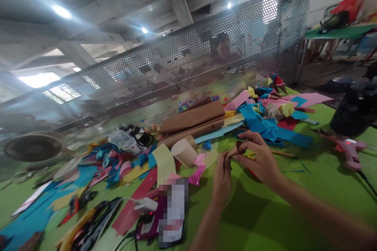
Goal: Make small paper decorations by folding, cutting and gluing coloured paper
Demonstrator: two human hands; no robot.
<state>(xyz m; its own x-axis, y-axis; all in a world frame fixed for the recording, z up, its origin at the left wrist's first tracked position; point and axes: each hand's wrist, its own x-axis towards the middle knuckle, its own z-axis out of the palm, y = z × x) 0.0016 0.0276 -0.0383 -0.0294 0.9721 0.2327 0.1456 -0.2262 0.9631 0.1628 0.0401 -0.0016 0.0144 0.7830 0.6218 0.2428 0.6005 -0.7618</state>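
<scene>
Your fingertips pinch a small brown paper piece between both hands, held just above the green table. Your right hand closes thumb and forefinger on its upper edge, and your left hand grips the lower side, fingers curled. Just behind the hands lie blue paper sheets and brown paper rolls. A beige paper cone lies to the left of them. A pink glue gun rests on the table at the right, well apart.
</scene>
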